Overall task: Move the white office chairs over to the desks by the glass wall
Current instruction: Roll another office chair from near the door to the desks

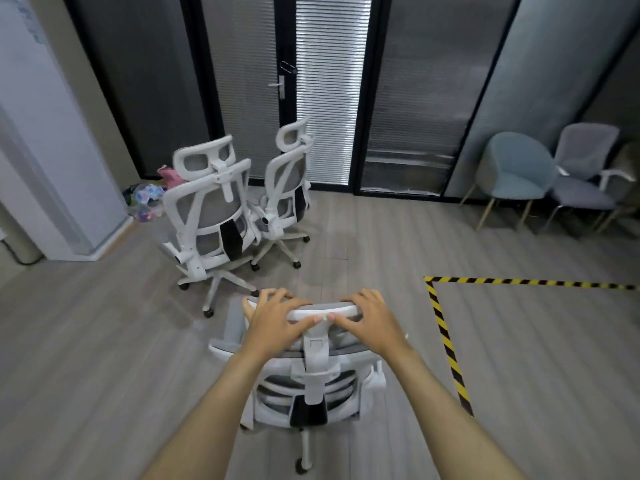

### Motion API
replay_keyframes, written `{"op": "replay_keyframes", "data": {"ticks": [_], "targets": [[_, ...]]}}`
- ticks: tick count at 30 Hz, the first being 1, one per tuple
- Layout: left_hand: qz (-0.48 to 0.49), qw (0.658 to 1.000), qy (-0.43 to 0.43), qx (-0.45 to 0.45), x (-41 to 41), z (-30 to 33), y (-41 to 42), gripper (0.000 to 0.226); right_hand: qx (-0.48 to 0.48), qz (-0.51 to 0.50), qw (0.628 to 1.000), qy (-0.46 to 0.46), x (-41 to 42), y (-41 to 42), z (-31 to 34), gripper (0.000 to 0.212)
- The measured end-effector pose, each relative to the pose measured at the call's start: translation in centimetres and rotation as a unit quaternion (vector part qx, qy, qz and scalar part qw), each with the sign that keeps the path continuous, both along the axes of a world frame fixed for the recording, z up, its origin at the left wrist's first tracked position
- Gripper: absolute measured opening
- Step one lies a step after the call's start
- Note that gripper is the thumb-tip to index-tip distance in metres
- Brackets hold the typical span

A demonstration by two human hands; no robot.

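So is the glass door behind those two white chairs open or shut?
Shut. The door sits flush in its black frame, handle level, with no gap showing beside the blinds.

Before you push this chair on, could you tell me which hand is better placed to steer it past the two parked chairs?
Probably the left hand: it grips the headrest on the parked chairs' side.
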State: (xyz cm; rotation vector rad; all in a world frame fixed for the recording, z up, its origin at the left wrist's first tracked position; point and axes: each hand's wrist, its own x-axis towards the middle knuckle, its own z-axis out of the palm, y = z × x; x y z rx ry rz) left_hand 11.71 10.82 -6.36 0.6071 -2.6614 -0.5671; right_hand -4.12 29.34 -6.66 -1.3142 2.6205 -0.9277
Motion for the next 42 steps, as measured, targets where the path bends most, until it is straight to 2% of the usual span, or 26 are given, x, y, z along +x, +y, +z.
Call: {"op": "replay_keyframes", "data": {"ticks": [13, 21, 27, 32, 35, 42], "targets": [[-0.112, 0.994, -0.007, 0.010, -25.4, 0.2, 15.7, 0.065, -0.040, -0.141, 0.989, 0.000, -20.3, 18.6, -1.2, 0.067], [-0.193, 0.981, 0.007, -0.023, -43.9, -0.2, 23.7, 0.058, -0.056, -0.241, 0.967, 0.061, -34.4, 28.2, -1.9, 0.061], [-0.254, 0.964, 0.028, -0.068, -57.4, -1.5, 29.8, 0.055, -0.050, -0.305, 0.951, 0.023, -44.4, 35.0, -1.7, 0.059], [-0.299, 0.952, 0.029, -0.065, -68.6, -1.6, 35.5, 0.054, -0.047, -0.349, 0.936, -0.007, -53.4, 40.8, -1.0, 0.048], [-0.323, 0.945, 0.017, -0.046, -75.3, -1.3, 39.1, 0.052, -0.057, -0.370, 0.927, -0.028, -58.8, 44.3, -0.5, 0.050], [-0.368, 0.929, -0.001, -0.043, -89.8, -1.1, 47.3, 0.060, -0.086, -0.420, 0.903, -0.005, -70.8, 52.2, -1.2, 0.046]]}}
